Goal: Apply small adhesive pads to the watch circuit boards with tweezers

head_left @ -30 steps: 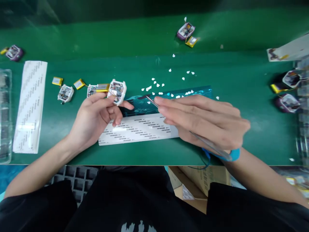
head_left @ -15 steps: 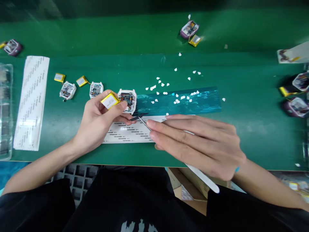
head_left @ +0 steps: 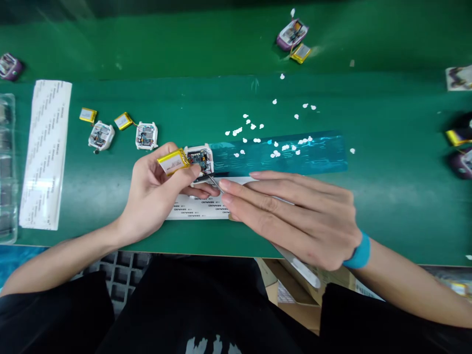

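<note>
An open, white plastic housing [head_left: 210,156] with an exposed circuit board lay just left of the centre of the frame, raised in the left hand [head_left: 145,199] above a green-topped bench [head_left: 92,196]. The left grip was closed on it, the thumb at its lower left corner and the fingers beneath, with a silver, yellow-edged battery [head_left: 171,162] held beside it. The right hand [head_left: 295,211] gripped slender metal tweezers [head_left: 303,272], whose tips met a thin black strip [head_left: 221,174] at the housing's lower edge; whether they pinched the strip could not be told. The housing appeared light and stiff, its smooth rim probably somewhat slippery; the outer side walls offered the soundest hold, clear of the fragile board and fine battery leads. The battery, likely easily dented, was better held by its edges than pulled by the leads, and the strip seemed soft enough to bend. At the far left edge, a clear plastic tray [head_left: 15,162] contained dark, squarish pieces in a column. Below the bench, a grey gridded tray [head_left: 126,282] showed dark, recessed compartments at the lower left, and an open cardboard box [head_left: 300,314] stood right of centre, its contents largely hidden.
</note>
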Available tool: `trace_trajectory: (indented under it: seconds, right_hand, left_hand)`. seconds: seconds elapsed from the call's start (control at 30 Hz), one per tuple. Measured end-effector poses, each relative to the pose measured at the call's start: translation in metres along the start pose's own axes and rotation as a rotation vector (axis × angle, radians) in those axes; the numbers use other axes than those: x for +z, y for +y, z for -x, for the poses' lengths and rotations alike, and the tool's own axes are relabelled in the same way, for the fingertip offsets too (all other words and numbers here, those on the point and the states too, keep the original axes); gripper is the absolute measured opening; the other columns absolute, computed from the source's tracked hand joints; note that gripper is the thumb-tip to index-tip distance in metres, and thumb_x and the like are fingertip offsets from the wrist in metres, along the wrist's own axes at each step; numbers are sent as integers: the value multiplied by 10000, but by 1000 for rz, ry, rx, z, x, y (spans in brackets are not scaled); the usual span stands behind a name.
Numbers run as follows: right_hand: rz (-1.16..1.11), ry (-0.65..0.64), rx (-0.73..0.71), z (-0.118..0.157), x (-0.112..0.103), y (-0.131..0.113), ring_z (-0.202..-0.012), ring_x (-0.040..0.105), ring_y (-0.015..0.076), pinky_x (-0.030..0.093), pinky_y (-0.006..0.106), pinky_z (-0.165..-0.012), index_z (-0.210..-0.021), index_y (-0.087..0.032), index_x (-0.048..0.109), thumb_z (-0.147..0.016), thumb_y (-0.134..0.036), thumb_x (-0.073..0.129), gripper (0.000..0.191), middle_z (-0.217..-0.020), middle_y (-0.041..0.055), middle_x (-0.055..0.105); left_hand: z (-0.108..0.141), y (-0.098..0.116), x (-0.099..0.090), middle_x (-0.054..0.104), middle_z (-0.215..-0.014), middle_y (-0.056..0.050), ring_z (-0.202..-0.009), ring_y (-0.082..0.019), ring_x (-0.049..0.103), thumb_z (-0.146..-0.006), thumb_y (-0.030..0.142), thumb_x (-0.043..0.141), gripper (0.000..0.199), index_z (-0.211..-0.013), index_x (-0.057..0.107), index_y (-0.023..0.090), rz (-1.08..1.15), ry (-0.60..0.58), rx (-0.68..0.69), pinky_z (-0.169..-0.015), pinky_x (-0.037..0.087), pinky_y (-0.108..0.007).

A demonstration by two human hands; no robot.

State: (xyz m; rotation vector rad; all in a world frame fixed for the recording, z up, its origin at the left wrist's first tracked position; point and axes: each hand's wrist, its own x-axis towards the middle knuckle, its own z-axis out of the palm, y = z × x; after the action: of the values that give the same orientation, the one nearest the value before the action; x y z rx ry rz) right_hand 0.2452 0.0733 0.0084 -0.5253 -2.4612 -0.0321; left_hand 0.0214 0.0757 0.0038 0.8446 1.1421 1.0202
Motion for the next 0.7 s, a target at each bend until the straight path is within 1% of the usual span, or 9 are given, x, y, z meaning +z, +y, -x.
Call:
trace_trajectory:
  seconds: [0.1, 0.27, 0.37, 0.43, 0.57, 0.7]
  right_hand:
    - [1, -5, 7, 1, 3, -1, -945, 753, 173, 616, 345, -977, -1155, -123, 696, -906, -169, 719, 254, -1194, 84, 719]
    - [17, -20, -21, 3, 4, 0, -957, 748, 167, 614, 341, -979, -1145, -163, 704, -921, -177, 698, 225, -1203, 73, 726]
    - [21, -22, -16, 3, 4, 0, -959, 747, 180, 622, 351, -967, -1156, -135, 701, -909, -170, 707, 249, -1200, 92, 727]
    - [30, -33, -24, 2, 4, -1, -956, 747, 182, 620, 354, -972, -1157, -127, 699, -909, -166, 705, 251, -1201, 98, 727]
    - [75, -55, -56, 1, 3, -2, -923, 749, 160, 617, 336, -974, -1115, -168, 714, -931, -171, 677, 188, -1194, 76, 733]
    - [81, -67, -65, 1, 2, -3, -914, 753, 166, 623, 338, -965, -1133, -141, 707, -930, -167, 677, 207, -1200, 90, 727]
  left_hand:
    - [-1, -3, 1, 627, -665, 61, -543, -98, 677, -807, 126, 730, 217, -720, 539, 178, 27, 9, 5, -549, 643, -205]
    - [-1, -5, 1, 621, -669, 64, -562, -88, 670, -820, 119, 745, 238, -710, 541, 173, 41, -1, -7, -570, 651, -198]
    - [1, -6, 0, 630, -676, 64, -559, -78, 652, -827, 122, 748, 233, -720, 548, 176, 46, -8, -11, -581, 650, -195]
    - [2, -6, 0, 625, -670, 65, -564, -82, 651, -831, 121, 744, 237, -716, 544, 177, 54, -7, -7, -568, 647, -198]
    - [1, -5, 0, 606, -657, 69, -586, -88, 656, -829, 113, 740, 240, -709, 542, 177, 69, -1, 4, -560, 645, -196]
    - [1, -7, 1, 605, -661, 65, -588, -92, 661, -830, 124, 739, 233, -714, 544, 176, 61, 4, 6, -561, 649, -202]
